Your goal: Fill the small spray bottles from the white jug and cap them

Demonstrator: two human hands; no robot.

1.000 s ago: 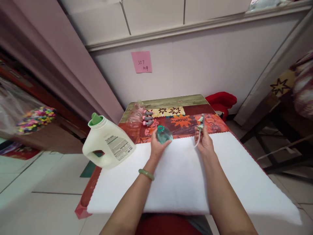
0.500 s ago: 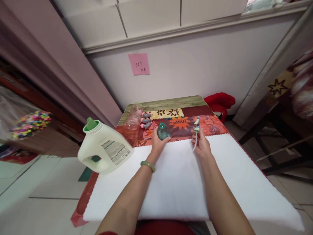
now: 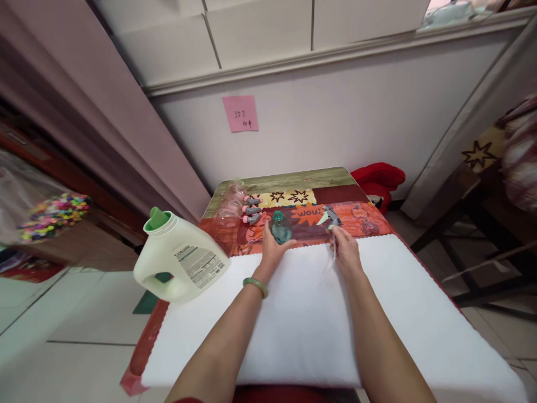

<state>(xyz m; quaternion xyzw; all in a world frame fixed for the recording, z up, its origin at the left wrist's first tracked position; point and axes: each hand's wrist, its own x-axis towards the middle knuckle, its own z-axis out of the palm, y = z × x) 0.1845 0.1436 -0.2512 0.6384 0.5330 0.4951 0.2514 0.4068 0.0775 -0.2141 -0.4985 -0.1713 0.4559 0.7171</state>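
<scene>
Just past the far edge of the white cloth (image 3: 302, 330), the left hand (image 3: 273, 252) curves round a rounded, see-through green bottle (image 3: 281, 229), its uncapped mouth ringed in deeper green. Farther right along that edge, the right hand (image 3: 345, 246) has its fingers closed on a grey and pale-green spray head (image 3: 330, 216), whose thin, blurred tube (image 3: 334, 249) hangs over the cloth. Beyond the cloth's left part lie pinkish clear bottles (image 3: 230, 208).

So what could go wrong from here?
The open bottle in the left grip might spill anything inside if it tips. The tube hanging from the spray head in the right grip could snag or bend against something. The jug stands close to the edge of the table, so a knock might topple it.
</scene>
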